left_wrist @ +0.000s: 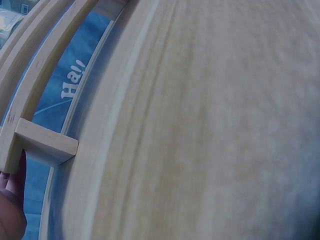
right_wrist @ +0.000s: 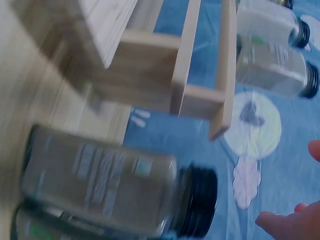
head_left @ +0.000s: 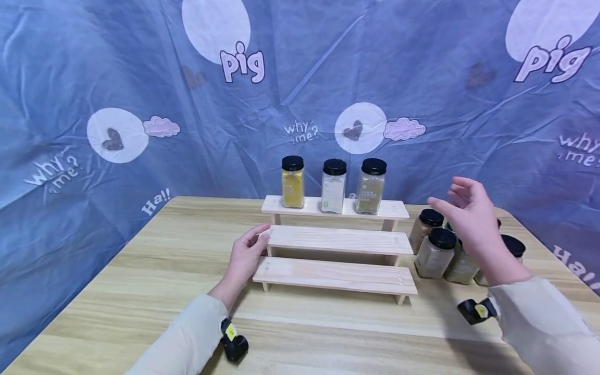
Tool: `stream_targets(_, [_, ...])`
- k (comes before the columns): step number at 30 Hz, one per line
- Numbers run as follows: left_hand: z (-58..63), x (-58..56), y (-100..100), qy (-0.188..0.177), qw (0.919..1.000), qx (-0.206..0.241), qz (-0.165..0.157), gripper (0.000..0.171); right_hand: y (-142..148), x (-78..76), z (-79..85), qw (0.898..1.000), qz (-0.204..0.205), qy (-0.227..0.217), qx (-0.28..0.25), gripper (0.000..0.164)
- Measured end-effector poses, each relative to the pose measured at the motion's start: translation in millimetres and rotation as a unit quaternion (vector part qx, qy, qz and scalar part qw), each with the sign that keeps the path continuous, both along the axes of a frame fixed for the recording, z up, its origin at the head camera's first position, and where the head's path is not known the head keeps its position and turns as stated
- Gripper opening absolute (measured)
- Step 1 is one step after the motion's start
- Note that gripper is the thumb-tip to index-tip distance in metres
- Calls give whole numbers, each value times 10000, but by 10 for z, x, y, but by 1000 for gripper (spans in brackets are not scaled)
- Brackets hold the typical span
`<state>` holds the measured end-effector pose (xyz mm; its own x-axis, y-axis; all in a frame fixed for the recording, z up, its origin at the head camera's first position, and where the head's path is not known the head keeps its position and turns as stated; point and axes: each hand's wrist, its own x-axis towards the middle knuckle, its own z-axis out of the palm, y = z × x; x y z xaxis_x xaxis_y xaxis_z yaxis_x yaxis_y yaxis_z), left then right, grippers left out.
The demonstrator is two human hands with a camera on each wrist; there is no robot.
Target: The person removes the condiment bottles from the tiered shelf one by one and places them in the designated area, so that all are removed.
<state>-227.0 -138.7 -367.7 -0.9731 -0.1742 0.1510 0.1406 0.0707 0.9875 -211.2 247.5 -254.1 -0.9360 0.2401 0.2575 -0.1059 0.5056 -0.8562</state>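
Observation:
A three-tier wooden rack point(head_left: 337, 238) stands on the table, with three black-lidded spice jars along its top step: a yellow one point(head_left: 292, 188), a whitish one point(head_left: 334, 192) and a brownish one point(head_left: 371, 192). My left hand point(head_left: 245, 251) grips the left end of the middle step; in the left wrist view its fingertips point(left_wrist: 17, 175) wrap that end by the support leg. My right hand point(head_left: 473, 221) is raised above the jars on the right, holding nothing, thumb and fingers spread apart. A brown-grey jar point(right_wrist: 100, 180) lies close below it in the right wrist view.
Several more black-lidded jars, including a front one point(head_left: 435, 255), cluster at the rack's right, some partly hidden behind my right hand and forearm. The wooden table point(head_left: 154, 291) runs back to a blue printed cloth point(head_left: 262, 120).

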Motion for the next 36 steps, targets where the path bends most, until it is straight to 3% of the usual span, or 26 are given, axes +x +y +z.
stream_targets(9, [18,-3,-3,-30,10000,-25,-20,30,-348,-48,20,9979,435,468,-103,73])
stream_targets(24, [7,-6,-9,-79,9999,-119,-7,30,-729,-220,-45,9944,900,363,-416,76])
stream_targets(36, [2,-11,-12,-51,10000,-50,-45,30,-900,-370,-89,9915,1121,-5,-666,86])
